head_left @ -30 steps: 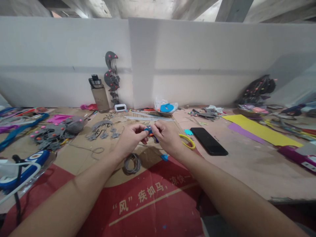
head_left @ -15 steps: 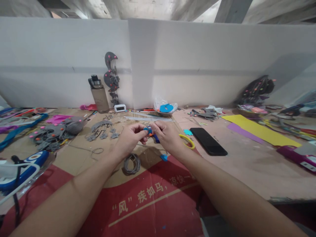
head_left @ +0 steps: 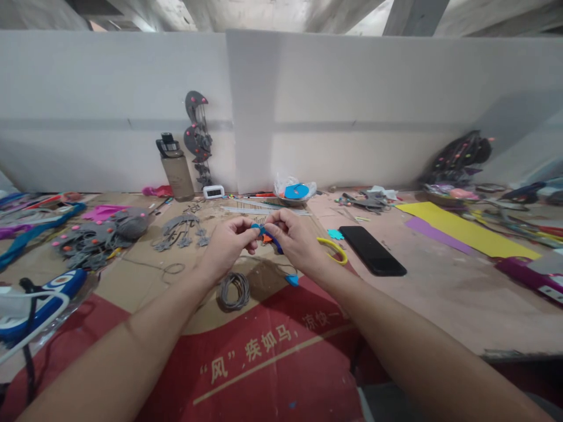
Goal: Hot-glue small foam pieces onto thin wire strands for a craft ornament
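A small blue felt-like piece point(head_left: 260, 229) is pinched between the fingertips of both hands, above the cardboard. My left hand point(head_left: 229, 241) grips its left side with thumb and forefinger. My right hand point(head_left: 294, 237) closes on the other side, its fingers partly hiding the piece. Just under the fingers show a bit of orange point(head_left: 267, 239) and something dark blue. A coil of grey cord point(head_left: 234, 292) lies below my hands. Nearer my right wrist are another blue piece point(head_left: 291, 280) and a yellow loop point(head_left: 338, 252).
A black phone point(head_left: 373, 251) lies to the right, beside a yellow sheet point(head_left: 466, 230). Grey felt shapes with pink dots point(head_left: 105, 237) are heaped at left. A bottle point(head_left: 176, 173), a small white clock point(head_left: 213, 192) and a bowl with a blue disc point(head_left: 296, 191) stand toward the back panel.
My fingers have shifted slightly on the blue piece, and more of it shows between them. My right fingers are raised a little more. The surrounding things stay in place.
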Motion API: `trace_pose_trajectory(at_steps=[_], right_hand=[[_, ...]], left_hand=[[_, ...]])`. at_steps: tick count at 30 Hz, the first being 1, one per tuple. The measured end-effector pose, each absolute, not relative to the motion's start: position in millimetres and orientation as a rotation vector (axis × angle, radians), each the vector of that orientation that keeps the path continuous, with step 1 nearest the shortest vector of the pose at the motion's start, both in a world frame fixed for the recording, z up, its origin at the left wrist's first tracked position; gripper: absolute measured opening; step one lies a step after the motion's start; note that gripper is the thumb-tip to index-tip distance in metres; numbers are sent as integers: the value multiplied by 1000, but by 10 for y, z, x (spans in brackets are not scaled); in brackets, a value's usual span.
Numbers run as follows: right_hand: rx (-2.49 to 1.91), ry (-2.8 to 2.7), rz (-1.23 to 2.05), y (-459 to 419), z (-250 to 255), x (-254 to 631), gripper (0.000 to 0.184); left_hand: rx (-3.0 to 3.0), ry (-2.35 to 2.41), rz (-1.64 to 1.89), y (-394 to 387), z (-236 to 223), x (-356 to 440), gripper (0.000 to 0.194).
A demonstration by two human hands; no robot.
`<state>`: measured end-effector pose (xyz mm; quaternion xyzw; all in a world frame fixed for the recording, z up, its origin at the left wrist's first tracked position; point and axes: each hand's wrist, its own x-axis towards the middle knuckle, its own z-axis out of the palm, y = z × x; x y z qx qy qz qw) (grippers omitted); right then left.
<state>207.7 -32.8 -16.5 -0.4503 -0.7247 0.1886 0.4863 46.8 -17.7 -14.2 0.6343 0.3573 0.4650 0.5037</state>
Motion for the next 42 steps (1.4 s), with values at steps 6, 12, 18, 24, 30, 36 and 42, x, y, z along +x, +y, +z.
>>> trace_pose_trajectory(at_steps=[6, 12, 18, 24, 30, 36, 42], right_hand=[[-1107, -1786, 422, -352, -144, 2079, 22], [-1125, -1775, 406, -362, -149, 2068, 25], [-1127, -1734, 420, -347, -183, 2061, 27], [-1140, -1705, 404, -355, -191, 2049, 27], [-1143, -1689, 423, -364, -200, 2040, 26], [-1121, -1669, 449, -360, -204, 2040, 23], [-1139, -1686, 421, -350, -214, 2038, 22]], left_hand=[[1530, 847, 1144, -189, -123, 467, 16], [1551, 841, 1156, -189, -130, 465, 16], [1543, 773, 1171, -193, -143, 468, 15], [1568, 725, 1141, -222, -113, 474, 12], [1729, 798, 1144, -266, -72, 474, 16], [1875, 891, 1162, -290, -54, 457, 17], [1880, 884, 1179, -309, -47, 462, 18]])
